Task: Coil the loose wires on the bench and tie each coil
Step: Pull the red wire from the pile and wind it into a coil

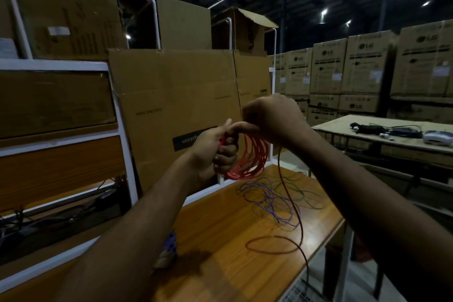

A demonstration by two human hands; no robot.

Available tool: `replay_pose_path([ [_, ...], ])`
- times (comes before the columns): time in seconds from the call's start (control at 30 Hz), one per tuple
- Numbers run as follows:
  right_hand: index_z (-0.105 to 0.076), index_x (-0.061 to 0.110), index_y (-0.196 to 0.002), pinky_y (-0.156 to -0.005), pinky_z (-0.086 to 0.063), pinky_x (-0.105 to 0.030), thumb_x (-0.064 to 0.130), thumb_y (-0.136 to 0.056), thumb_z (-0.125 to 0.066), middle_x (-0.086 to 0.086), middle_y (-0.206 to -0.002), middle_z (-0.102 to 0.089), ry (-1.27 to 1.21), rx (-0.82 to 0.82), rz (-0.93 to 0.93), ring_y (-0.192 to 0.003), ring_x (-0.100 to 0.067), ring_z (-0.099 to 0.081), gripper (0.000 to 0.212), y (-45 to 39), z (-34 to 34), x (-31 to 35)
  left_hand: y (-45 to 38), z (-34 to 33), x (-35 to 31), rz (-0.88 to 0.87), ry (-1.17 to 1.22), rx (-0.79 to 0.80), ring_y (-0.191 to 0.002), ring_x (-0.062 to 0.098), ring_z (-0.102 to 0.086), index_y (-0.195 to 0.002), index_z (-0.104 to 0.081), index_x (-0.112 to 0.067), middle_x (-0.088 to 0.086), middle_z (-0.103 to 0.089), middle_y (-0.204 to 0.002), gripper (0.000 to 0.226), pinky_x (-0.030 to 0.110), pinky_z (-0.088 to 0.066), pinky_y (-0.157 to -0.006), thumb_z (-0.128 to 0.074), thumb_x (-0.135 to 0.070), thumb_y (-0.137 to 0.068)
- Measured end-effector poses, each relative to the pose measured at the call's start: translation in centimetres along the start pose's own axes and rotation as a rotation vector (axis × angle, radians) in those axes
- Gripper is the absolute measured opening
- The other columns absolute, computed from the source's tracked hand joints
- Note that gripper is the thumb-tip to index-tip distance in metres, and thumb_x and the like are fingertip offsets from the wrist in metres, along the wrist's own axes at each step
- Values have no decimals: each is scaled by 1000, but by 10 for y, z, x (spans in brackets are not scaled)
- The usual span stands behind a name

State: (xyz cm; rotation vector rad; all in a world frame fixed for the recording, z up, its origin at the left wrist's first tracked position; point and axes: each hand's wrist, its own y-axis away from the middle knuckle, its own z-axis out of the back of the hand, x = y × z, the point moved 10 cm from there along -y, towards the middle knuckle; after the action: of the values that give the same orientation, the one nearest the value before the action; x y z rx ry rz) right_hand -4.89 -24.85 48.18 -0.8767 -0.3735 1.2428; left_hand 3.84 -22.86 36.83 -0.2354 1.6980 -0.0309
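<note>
My left hand (215, 149) grips a coil of red wire (252, 162), held up above the wooden bench (220, 240). My right hand (272, 117) is raised beside it, its fingers pinching the red wire at the top of the coil. From the right hand a free length of the red wire (291, 206) hangs down, loops on the bench and runs off its front edge. Loose purple wire (267, 198) and green wire (306, 197) lie tangled on the bench below the coil.
A small purple bundle (169, 247) lies on the bench under my left forearm. Large cardboard boxes (176, 95) and a white shelf frame (117, 115) stand behind the bench. At the right, another table (343, 127) carries cables and devices, with stacked cartons beyond.
</note>
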Motion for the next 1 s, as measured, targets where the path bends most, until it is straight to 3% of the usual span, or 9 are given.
replay_pose_path([
  [0.07, -59, 19, -69, -45, -34, -19, 66, -84, -54, 9, -57, -53, -122, 117, -87, -46, -7, -46, 50, 1, -16, -18, 5, -5, 3, 48, 13, 79, -44, 12, -10, -65, -38, -19, -5, -20, -53, 51, 24, -11, -41, -34, -57, -99],
  [0.13, -61, 9, -69, -46, -33, -19, 63, -83, -56, 6, -56, -51, -564, 272, -208, -49, -10, -43, 56, 10, -38, -34, 9, -9, -2, 41, 72, 144, -42, 11, -11, -65, -36, -19, -6, -17, -53, 49, 22, -15, -38, -35, -56, -98],
  [0.3, -51, 15, -71, -61, -33, -25, 45, -98, -52, 6, -65, -44, -1408, 417, -493, -61, -12, -36, 41, 64, -87, -65, 16, 4, -34, -129, 229, 87, -41, 9, -10, -59, -42, -22, -7, -13, -53, 47, 20, -12, -39, -37, -44, -100],
  [0.4, -63, 17, -79, -64, -34, -30, 36, -91, -54, 4, -69, -42, -1572, 531, -593, -64, -15, -36, 25, 111, -125, -73, 18, 28, -49, -207, 298, 17, -36, 7, -18, -62, -40, -22, -9, -21, -48, 44, 20, -13, -39, -39, -45, -100],
  [0.53, -69, 5, -115, -67, -39, -30, 17, -98, -52, 1, -74, -51, -1539, 578, -796, -66, -15, -45, 28, 164, -158, -85, 22, 49, -55, -202, 289, -9, -33, 5, -26, -63, -39, -22, -9, -28, -46, 45, 19, -18, -35, -37, -46, -101],
  [0.67, -64, 6, -121, -70, -53, -34, 7, -102, -45, -9, -85, -64, -1328, 374, -890, -69, -18, -62, 27, 155, -154, -78, 16, 53, -48, -185, 287, -73, -31, 5, -25, -64, -37, -21, -8, -27, -45, 45, 17, -19, -34, -36, -46, -102],
  [0.73, -60, 10, -114, -56, -55, -28, 13, -101, -50, -9, -89, -68, -987, 282, -867, -63, -18, -67, 17, 145, -140, -64, 12, 50, -45, -186, 293, -89, -32, 5, -24, -63, -38, -21, -8, -27, -45, 47, 18, -17, -35, -36, -46, -102],
  [0.87, -61, 18, -105, -45, -44, -14, 20, -100, -54, -2, -87, -67, -531, 612, -522, -58, -8, -62, 9, 123, -117, 19, 7, 51, -38, -173, 274, -118, -32, 5, -23, -63, -39, -20, -8, -26, -46, 48, 19, -17, -35, -34, -47, -103],
  [1.0, -63, 14, -121, -65, -52, -17, 14, -98, -56, -3, -110, -68, -465, 847, -115, -82, -5, -64, 24, 107, -79, 86, 5, 51, -29, -146, 224, -149, -33, 5, -23, -65, -37, -20, -7, -27, -46, 47, 19, -14, -37, -33, -47, -103],
])
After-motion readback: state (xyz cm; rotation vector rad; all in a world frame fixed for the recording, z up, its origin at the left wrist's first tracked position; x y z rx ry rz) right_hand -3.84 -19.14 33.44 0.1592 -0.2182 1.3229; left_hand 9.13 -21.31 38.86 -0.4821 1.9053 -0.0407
